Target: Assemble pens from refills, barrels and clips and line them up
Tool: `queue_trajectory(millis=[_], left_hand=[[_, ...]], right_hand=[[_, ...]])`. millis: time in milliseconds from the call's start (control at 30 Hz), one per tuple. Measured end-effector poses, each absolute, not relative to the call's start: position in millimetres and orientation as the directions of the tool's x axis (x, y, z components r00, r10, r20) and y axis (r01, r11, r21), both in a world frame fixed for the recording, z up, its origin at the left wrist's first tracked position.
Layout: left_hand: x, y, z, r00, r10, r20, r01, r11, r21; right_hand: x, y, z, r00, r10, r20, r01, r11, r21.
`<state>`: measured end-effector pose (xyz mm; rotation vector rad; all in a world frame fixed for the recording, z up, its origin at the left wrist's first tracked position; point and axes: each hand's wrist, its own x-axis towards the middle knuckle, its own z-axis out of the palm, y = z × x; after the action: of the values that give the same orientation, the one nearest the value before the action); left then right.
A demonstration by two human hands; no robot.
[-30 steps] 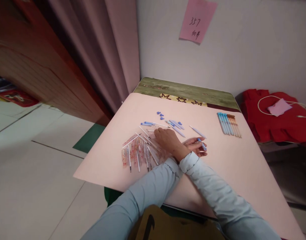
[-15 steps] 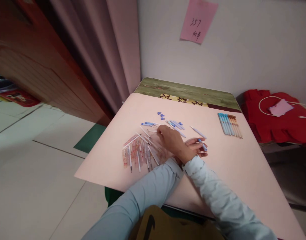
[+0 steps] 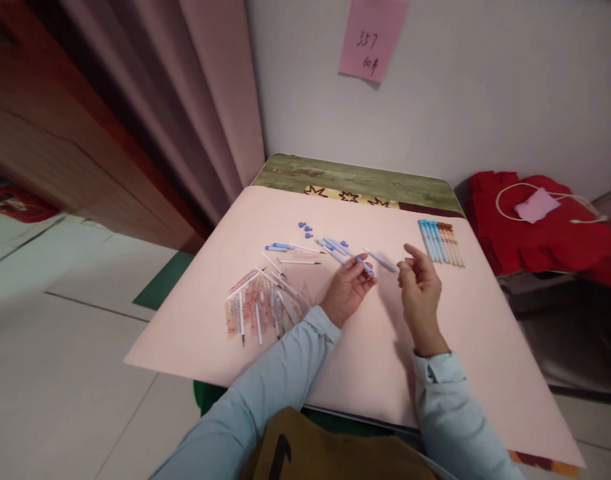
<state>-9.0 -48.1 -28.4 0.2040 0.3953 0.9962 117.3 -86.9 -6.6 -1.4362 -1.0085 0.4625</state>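
My left hand (image 3: 346,291) rests on the pink sheet (image 3: 375,347) and pinches a short blue pen part (image 3: 365,265) at its fingertips. My right hand (image 3: 421,285) is raised just to the right of it, thumb and fingers drawn together, perhaps on something thin and white. The two hands are a few centimetres apart. A white pen barrel (image 3: 381,260) lies between and just beyond them. Left of my left hand is a heap of refills in clear wrappers (image 3: 258,301). Loose blue barrels (image 3: 335,247) and small blue caps (image 3: 305,230) lie further back.
A neat row of blue and brown pens (image 3: 441,243) lies at the sheet's far right. A red cloth (image 3: 545,233) with a white cable lies beside the table. A pink note (image 3: 372,37) hangs on the wall, a curtain (image 3: 185,100) hangs left, a brown box (image 3: 305,453) sits below.
My right hand has pulled back from across my left arm at the refill heap and now sits to the right. My left hand shifted slightly forward with the blue part. The view panned right.
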Motion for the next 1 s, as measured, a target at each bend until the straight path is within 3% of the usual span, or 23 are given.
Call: queue_trajectory(millis=[100, 433, 1000], left_hand=[[-11.4, -45.4, -25.0, 0.435, 0.865, -0.251, -0.782, 0.501, 0.370], [-6.8, -42.6, -26.5, 0.391, 0.870, -0.301, -0.770, 0.488, 0.410], [-9.2, -41.9, -28.2, 0.344, 0.901, -0.265, -0.754, 0.433, 0.494]], right_hand=[[120.2, -85.8, -17.8, 0.533, 0.809, 0.248, 0.269, 0.117, -0.956], [97.1, -89.6, -9.2, 0.508, 0.860, 0.047, -0.151, 0.143, -0.978], [95.5, -90.9, -10.5, 0.519, 0.854, 0.043, -0.178, 0.157, -0.972]])
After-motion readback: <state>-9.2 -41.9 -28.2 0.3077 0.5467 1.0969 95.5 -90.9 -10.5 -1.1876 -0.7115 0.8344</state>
